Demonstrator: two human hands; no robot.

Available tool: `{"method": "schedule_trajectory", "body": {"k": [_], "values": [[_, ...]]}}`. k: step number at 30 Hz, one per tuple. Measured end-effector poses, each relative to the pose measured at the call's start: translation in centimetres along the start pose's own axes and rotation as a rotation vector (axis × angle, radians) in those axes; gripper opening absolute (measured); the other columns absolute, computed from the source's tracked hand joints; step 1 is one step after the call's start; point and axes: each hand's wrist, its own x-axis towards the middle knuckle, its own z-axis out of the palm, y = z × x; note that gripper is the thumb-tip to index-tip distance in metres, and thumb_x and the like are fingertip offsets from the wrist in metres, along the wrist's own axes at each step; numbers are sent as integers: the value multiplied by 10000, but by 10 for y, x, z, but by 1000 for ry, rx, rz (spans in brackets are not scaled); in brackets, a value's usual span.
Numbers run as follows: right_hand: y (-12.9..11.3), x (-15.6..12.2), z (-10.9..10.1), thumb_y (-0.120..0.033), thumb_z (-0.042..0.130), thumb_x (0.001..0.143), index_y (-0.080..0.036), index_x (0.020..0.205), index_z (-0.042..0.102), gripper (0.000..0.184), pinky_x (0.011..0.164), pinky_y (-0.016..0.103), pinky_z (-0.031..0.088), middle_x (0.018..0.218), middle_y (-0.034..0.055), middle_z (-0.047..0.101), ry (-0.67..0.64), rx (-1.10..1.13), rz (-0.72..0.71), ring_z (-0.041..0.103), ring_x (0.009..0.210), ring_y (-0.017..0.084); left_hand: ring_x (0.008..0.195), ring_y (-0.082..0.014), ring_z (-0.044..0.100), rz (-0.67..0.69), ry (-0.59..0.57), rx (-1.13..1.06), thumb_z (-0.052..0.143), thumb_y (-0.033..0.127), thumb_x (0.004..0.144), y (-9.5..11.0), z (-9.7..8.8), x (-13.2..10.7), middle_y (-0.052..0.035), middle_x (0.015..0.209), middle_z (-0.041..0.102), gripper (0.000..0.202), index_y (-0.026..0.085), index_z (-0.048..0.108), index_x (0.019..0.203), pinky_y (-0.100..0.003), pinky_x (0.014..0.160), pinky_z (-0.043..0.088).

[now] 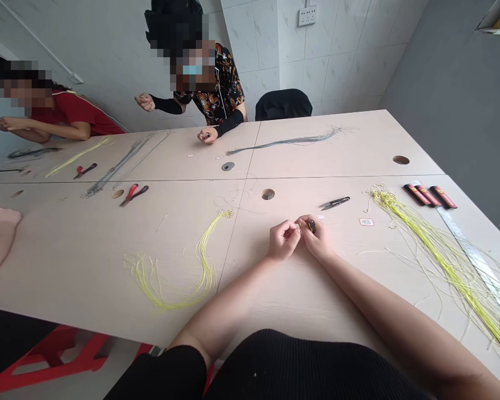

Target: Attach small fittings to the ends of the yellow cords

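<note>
My left hand (pixel 284 241) and my right hand (pixel 319 240) meet fingertip to fingertip just above the table. The left fingers are pinched together; what they hold is too small to make out. A small black object with a yellowish edge (pixel 312 225) pokes out of my closed right hand, its kind unclear. Beyond the hands lies a pair of black thread snips (pixel 335 203). A small red-bordered label (pixel 366 221) lies to their right. On the left, a curved bundle of yellow cords (pixel 206 261) rests on the table.
A larger yellow cord bundle (pixel 435 250) lies right, partly over a metal ruler (pixel 462 236), near three black-and-red cylinders (pixel 429 196). Red-handled pliers (pixel 132 195) and grey cords (pixel 283 142) lie farther off. Two people sit opposite; another person's arm (pixel 0 239) rests left. The table has holes (pixel 268 194).
</note>
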Motion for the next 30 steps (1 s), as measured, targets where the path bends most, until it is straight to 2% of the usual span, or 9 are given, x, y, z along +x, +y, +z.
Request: {"method": "schedule_trajectory", "body": {"k": [6,11,19,30], "values": [[-1,0,-1,-408,473,844,-187,748,588,267,591,282,400,667,27,579,4,-1,-4,494,620,151,457,-65,281,-7,2,-6,620,455,768,1,0,0,62,472,331,415,180,406,542,-224,465,256],[-2,-1,-1,-415,475,859,-189,742,572,272,590,281,391,640,8,534,21,41,-14,474,601,140,453,-66,295,2,8,-25,615,409,778,1,1,0,57,478,353,377,179,421,552,-222,456,252],[-1,-4,-1,-379,585,800,-192,816,583,187,498,247,305,539,-53,397,25,130,-32,344,495,100,468,-66,298,-65,114,-12,577,316,758,-2,1,2,60,475,349,298,177,414,552,-210,464,249],[3,-4,1,-392,598,807,-192,780,593,203,484,247,279,524,-50,405,13,152,-2,338,483,96,458,-61,274,-31,69,-28,551,261,755,0,0,2,66,471,317,287,179,380,539,-204,451,228]]}}
